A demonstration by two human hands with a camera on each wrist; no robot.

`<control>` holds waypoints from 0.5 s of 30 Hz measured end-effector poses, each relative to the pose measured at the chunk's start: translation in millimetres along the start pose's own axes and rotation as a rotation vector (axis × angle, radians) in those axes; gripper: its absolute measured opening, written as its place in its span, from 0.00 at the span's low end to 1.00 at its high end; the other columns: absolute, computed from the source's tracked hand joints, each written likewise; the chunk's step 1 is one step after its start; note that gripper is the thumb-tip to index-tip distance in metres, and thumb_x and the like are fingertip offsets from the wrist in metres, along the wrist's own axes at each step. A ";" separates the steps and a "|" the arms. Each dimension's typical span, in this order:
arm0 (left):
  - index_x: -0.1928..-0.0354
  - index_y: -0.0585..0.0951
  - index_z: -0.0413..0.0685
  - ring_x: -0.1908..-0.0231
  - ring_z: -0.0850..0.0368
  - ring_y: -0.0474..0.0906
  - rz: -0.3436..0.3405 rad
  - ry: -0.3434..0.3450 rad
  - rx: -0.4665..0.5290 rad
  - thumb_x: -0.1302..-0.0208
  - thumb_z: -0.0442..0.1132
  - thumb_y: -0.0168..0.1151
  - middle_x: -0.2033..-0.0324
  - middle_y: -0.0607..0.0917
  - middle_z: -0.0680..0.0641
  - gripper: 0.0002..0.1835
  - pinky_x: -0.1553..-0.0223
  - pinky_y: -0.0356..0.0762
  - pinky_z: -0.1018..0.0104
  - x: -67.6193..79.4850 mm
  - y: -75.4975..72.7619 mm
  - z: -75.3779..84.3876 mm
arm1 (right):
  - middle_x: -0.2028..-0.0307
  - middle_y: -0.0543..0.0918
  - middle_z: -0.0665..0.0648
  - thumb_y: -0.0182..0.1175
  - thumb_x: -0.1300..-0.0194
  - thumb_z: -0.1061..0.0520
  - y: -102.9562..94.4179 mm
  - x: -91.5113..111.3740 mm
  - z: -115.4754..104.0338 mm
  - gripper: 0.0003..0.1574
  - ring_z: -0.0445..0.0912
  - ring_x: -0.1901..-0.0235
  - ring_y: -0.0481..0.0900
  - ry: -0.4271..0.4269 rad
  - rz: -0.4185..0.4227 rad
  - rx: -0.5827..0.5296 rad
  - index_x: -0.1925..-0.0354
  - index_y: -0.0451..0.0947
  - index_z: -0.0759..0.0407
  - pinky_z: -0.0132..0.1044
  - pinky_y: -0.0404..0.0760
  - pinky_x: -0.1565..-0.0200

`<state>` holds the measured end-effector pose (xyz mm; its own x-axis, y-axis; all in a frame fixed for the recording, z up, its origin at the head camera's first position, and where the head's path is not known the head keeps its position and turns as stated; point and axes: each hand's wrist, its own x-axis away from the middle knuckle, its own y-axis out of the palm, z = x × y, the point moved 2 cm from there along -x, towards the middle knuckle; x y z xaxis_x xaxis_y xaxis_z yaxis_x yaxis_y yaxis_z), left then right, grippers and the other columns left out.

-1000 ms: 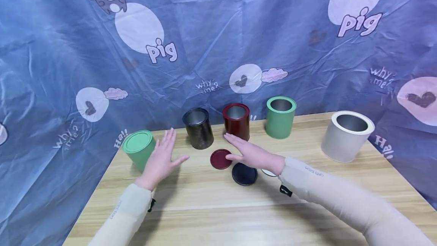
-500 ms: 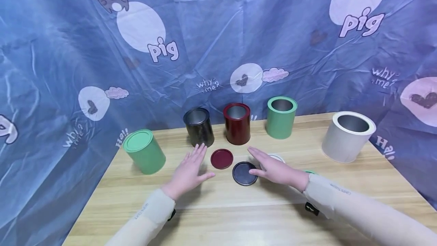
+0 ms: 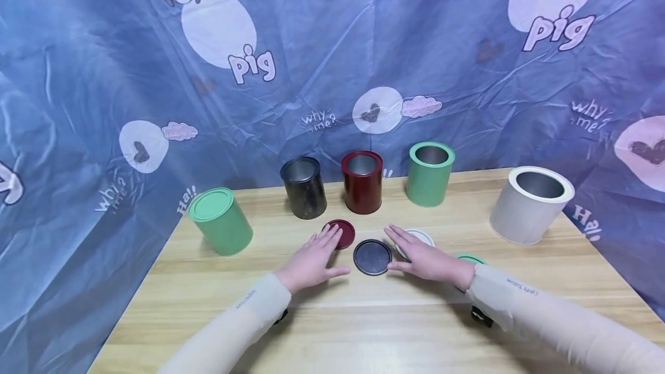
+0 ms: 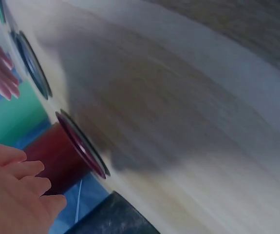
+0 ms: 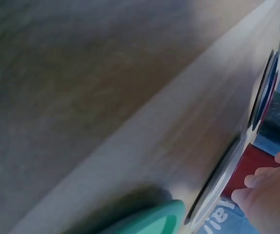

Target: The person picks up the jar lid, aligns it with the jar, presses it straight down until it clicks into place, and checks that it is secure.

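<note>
Reaching in: two sleeves point(image 3: 228, 328) stretch over the wooden counter point(image 3: 374, 333).
Left hand point(image 3: 312, 263): fingers straight, thumb spread, nothing held; from above, fingertips overlap the left part of the red lid point(image 3: 345, 234), but contact cannot be told.
Right hand point(image 3: 425, 257): also spread and holding nothing, covering part of the white lid point(image 3: 422, 238); thumb tip at the right edge of the black lid point(image 3: 372, 257), touch unclear.
Lids: all flat; green lid point(image 5: 154, 224) partly behind the right sleeve, black lid between the hands, white and red slightly farther.
Rims: thin, so a clean lift probably calls for fingertips on opposite edges, lid kept level, sleeve clear of the green one.
Cans: lidded green can point(image 3: 224, 228) left, white can point(image 3: 522, 215) right; farther, black can point(image 3: 306, 194), red can point(image 3: 362, 192), open green can point(image 3: 429, 180).
Backdrop: blue cloth point(image 3: 332, 33).
</note>
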<state>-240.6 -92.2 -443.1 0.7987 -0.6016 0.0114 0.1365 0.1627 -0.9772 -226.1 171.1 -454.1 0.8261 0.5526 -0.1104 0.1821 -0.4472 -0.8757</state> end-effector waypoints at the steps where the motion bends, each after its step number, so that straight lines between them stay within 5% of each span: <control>1: 0.26 0.56 0.42 0.25 0.44 0.48 -0.012 0.005 -0.010 0.38 0.64 0.58 0.26 0.56 0.42 0.48 0.27 0.53 0.47 -2.2 0.7 1.0 | 0.31 0.58 0.76 0.64 0.37 0.48 -0.2 0.5 1.1 0.49 0.68 0.32 0.58 -0.005 -0.004 0.005 0.30 0.56 0.71 0.61 0.63 0.35; 15: 0.27 0.59 0.43 0.25 0.47 0.50 -0.092 0.076 -0.098 0.40 0.66 0.58 0.26 0.59 0.44 0.48 0.27 0.54 0.49 -23.3 16.3 15.6 | 0.31 0.61 0.74 0.64 0.38 0.45 4.4 -0.1 14.6 0.51 0.69 0.32 0.58 -0.070 -0.059 0.028 0.31 0.57 0.74 0.63 0.58 0.33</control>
<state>-247.8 -63.4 -455.9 0.7382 -0.6685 0.0899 0.1467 0.0291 -0.9888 -233.2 179.3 -464.7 0.7749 0.6256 -0.0903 0.2133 -0.3932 -0.8944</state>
